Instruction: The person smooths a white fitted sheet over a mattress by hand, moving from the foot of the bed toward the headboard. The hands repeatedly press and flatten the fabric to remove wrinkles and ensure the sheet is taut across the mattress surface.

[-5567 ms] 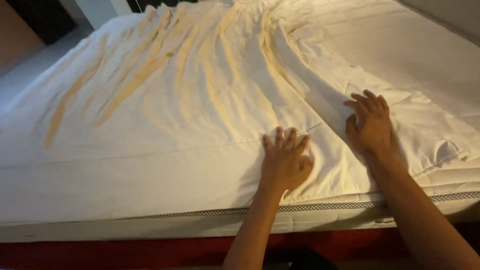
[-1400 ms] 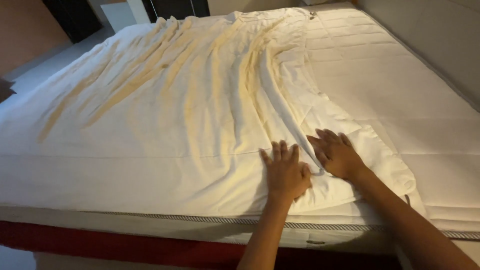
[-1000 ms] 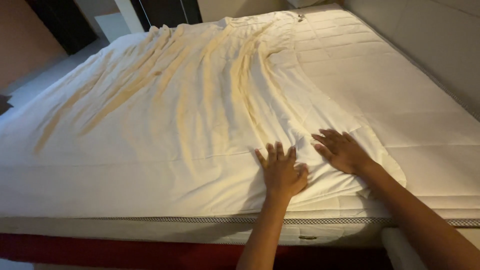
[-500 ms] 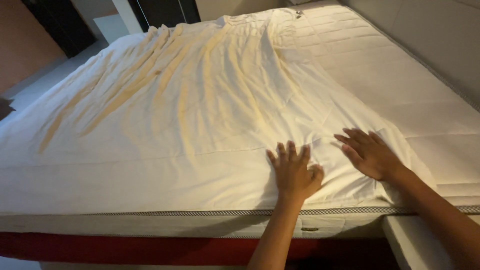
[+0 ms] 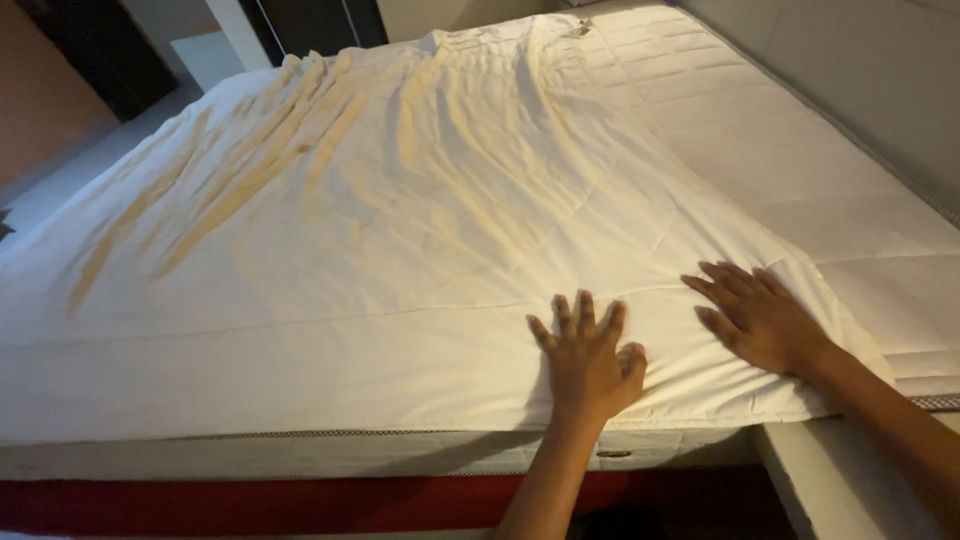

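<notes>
A white sheet (image 5: pixel 380 250) lies spread over a quilted white mattress (image 5: pixel 800 150), with long creases running toward the far end. My left hand (image 5: pixel 588 358) rests flat on the sheet near the bed's front edge, fingers spread. To its right, my right hand (image 5: pixel 755 315) presses flat on the sheet close to its right border, fingers apart. Neither hand holds anything.
The right strip of the mattress is bare. A pale wall or headboard panel (image 5: pixel 860 70) runs along the right side. A red bed base (image 5: pixel 250 500) shows under the front edge. Dark doorways (image 5: pixel 80 50) stand at the far left.
My right hand has slid to the right across the sheet, flattening the fold there. My left hand stayed near the front edge. The view has shifted slightly.
</notes>
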